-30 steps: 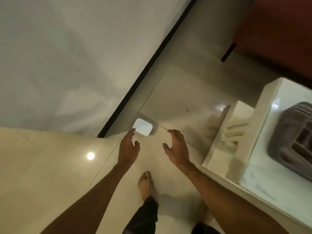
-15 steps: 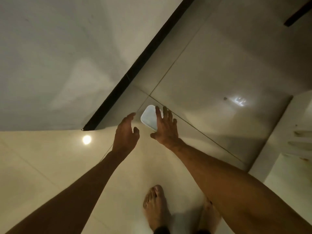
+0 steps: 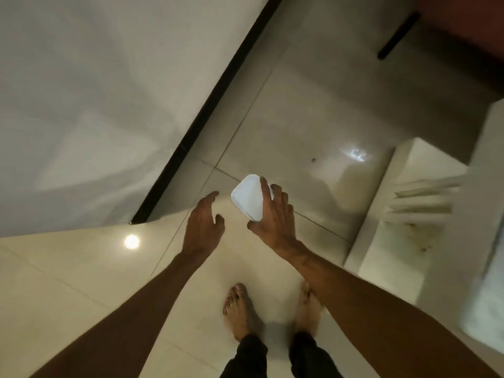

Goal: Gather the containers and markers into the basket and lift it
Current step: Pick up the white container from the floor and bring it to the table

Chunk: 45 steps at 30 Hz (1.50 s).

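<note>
A small white rectangular container (image 3: 247, 196) with rounded corners is gripped from above by my right hand (image 3: 275, 218), fingers over its right edge, and it is tilted above the tiled floor. My left hand (image 3: 203, 223) hovers open just left of it, fingers spread, holding nothing. The basket and the markers are out of view.
A white wall with a black skirting strip (image 3: 207, 110) runs along the left. A white stepped table or counter (image 3: 425, 203) stands at the right edge. My bare feet (image 3: 240, 309) stand on the glossy floor tiles below the hands. A lamp reflection (image 3: 132, 241) shines on the floor.
My right hand reached the white container on the floor, closed on it and raised it. The camera swung back right, bringing the white counter into view again.
</note>
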Tool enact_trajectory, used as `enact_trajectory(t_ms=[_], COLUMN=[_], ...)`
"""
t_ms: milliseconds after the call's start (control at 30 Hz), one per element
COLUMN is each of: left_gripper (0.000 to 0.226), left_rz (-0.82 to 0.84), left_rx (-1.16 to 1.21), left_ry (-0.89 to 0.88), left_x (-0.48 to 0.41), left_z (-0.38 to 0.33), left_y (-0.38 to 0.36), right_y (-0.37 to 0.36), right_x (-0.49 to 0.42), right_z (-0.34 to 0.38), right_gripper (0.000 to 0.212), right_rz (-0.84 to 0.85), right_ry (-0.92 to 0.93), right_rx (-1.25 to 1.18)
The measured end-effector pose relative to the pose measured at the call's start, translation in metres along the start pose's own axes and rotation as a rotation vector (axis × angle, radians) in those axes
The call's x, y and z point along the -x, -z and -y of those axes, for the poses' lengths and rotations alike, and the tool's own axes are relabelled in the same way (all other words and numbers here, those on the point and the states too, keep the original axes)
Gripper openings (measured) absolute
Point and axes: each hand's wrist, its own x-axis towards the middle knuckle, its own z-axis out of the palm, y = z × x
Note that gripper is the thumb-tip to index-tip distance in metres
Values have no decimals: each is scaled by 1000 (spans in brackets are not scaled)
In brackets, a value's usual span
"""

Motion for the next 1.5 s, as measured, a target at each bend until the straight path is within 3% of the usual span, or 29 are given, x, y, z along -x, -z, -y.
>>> enact_trajectory(t_ms=[267, 533, 767, 1000, 1333, 1500], left_gripper=[56, 58, 59, 58, 59, 59], left_rz=[57, 156, 316, 418, 519, 534], left_rx=[-19, -58, -71, -98, -118, -158], left_ry=[-261, -491, -648, -728, -801, -756], left_x=[91, 202, 334, 413, 422, 411], left_z=[-197, -337, -427, -506, -603, -611], left_y=[43, -18, -137, -255, -408, -457], right_y=[218, 320, 366, 386, 395, 386], right_x=[119, 257, 410, 510, 531, 517], right_z=[-15, -128, -277, -409, -564, -620], right_gripper=[116, 114, 110, 112, 114, 116], right_rz=[-231, -480, -562, -571, -612, -552], right_ry=[-199, -391, -558, -726, -911, -963], right_rx=[-80, -218, -223, -234, -303, -338])
